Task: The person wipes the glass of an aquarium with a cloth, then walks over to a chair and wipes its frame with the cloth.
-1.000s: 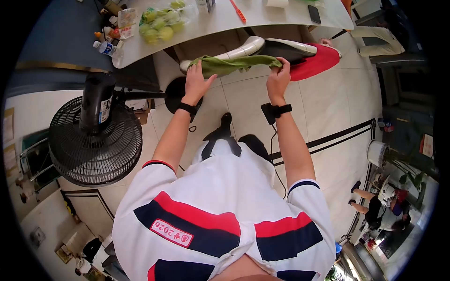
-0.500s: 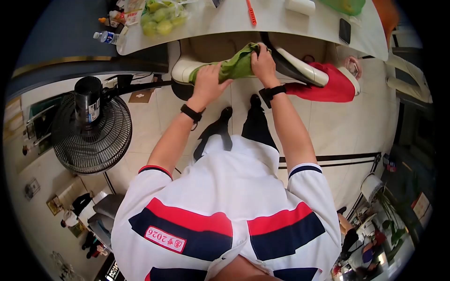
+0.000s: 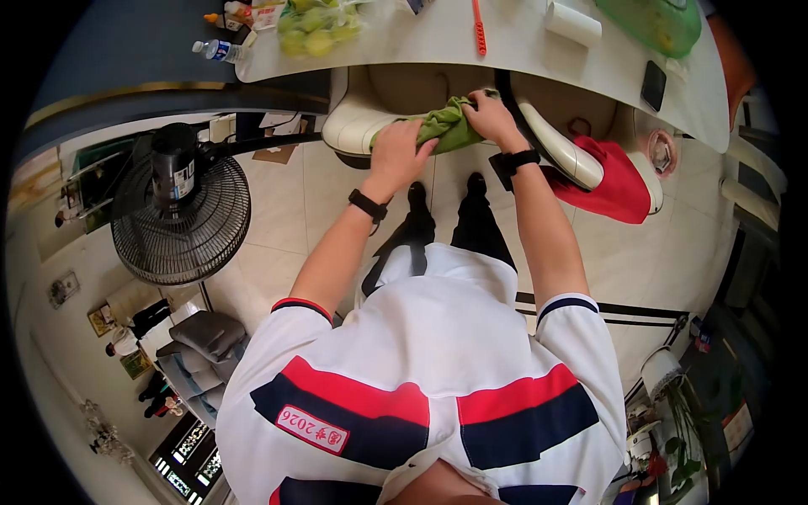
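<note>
A bunched green cloth lies between my two hands, over the front of a cream-coloured chair at the table's edge. My left hand is closed on the cloth's left end, with a black band round the wrist. At the other end, my right hand grips the cloth with its fingers bent; a black device is strapped to that wrist. The parts of the cloth under my fingers are hidden. To the right, a red cloth hangs over a second cream chair.
On the white table are a bag of green fruit, a red-orange strip, a white roll, a phone and a green bag. A water bottle lies at the left edge. A black fan stands left.
The green cloth looks more bunched and less stretched upward between my hands. Both hands keep their hold. The whole view has shifted, so the surroundings appear further right.
</note>
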Action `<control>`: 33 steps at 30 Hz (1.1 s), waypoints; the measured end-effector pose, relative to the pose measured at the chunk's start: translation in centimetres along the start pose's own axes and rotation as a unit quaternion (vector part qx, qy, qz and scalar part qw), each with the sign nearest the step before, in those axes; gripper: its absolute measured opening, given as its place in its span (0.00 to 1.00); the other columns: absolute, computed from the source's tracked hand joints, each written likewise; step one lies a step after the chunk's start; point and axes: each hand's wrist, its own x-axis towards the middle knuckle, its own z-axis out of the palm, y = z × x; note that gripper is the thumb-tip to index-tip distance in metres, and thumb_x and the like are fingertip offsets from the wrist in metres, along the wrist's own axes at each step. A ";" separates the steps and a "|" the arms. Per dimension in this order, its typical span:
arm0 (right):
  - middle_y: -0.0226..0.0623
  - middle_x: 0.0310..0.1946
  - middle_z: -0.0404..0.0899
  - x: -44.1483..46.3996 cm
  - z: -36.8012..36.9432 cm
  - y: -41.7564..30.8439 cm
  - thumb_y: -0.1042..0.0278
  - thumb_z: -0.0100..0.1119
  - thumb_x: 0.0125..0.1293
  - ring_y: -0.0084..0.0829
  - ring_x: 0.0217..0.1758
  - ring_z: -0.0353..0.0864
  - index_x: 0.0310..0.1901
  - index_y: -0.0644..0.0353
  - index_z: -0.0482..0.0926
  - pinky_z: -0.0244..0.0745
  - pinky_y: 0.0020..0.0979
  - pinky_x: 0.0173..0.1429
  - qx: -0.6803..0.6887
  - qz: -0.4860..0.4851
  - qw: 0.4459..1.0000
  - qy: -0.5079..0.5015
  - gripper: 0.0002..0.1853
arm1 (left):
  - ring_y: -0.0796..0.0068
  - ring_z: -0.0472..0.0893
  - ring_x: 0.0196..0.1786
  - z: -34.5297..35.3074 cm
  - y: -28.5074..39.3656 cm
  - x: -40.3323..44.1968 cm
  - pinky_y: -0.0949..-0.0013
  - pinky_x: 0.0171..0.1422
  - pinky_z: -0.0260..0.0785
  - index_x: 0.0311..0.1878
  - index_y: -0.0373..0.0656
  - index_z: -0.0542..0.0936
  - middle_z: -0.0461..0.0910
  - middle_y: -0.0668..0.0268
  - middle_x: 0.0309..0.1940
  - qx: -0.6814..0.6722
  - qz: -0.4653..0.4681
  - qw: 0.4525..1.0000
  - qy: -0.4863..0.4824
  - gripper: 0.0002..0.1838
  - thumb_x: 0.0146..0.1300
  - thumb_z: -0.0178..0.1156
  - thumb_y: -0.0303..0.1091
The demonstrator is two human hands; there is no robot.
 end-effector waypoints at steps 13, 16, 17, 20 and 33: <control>0.47 0.25 0.81 -4.9 5.3 -13.4 0.49 0.51 0.71 0.49 0.33 0.82 0.37 0.60 0.75 0.75 0.47 0.40 -0.122 -0.170 0.976 0.066 0.19 | 0.51 0.76 0.56 -2.6 -13.7 -3.1 0.52 0.68 0.61 0.53 0.39 0.80 0.81 0.54 0.49 -0.044 -0.128 0.991 0.008 0.21 0.71 0.51 0.47; 0.44 0.29 0.82 -4.9 8.2 -15.7 0.53 0.55 0.69 0.46 0.37 0.82 0.44 0.60 0.74 0.75 0.42 0.47 -0.117 -0.227 0.962 0.101 0.16 | 0.52 0.74 0.60 -2.2 -17.5 -3.0 0.52 0.71 0.58 0.56 0.42 0.79 0.79 0.54 0.53 -0.086 -0.159 0.984 -0.001 0.21 0.72 0.49 0.46; 0.43 0.30 0.83 -5.0 9.1 -16.3 0.54 0.56 0.68 0.44 0.38 0.83 0.45 0.60 0.74 0.75 0.41 0.49 -0.119 -0.256 0.952 0.118 0.16 | 0.53 0.74 0.61 -1.8 -18.6 -3.2 0.53 0.72 0.57 0.57 0.43 0.79 0.78 0.54 0.55 -0.099 -0.170 0.980 -0.007 0.21 0.72 0.48 0.45; 0.42 0.35 0.83 -5.7 10.2 -18.1 0.57 0.61 0.65 0.41 0.44 0.82 0.53 0.59 0.73 0.72 0.38 0.59 -0.125 -0.291 0.940 0.130 0.20 | 0.53 0.73 0.63 -0.3 -22.0 -2.9 0.52 0.73 0.55 0.59 0.44 0.78 0.78 0.54 0.57 -0.157 -0.205 0.966 -0.034 0.21 0.72 0.46 0.45; 0.46 0.35 0.81 -7.6 7.9 -15.1 0.68 0.64 0.57 0.48 0.45 0.80 0.52 0.64 0.77 0.72 0.43 0.59 -0.052 -0.232 0.941 0.241 0.20 | 0.47 0.78 0.42 -4.9 -12.5 -1.3 0.50 0.51 0.67 0.35 0.38 0.79 0.81 0.50 0.33 -0.116 0.025 0.989 -0.084 0.11 0.63 0.56 0.38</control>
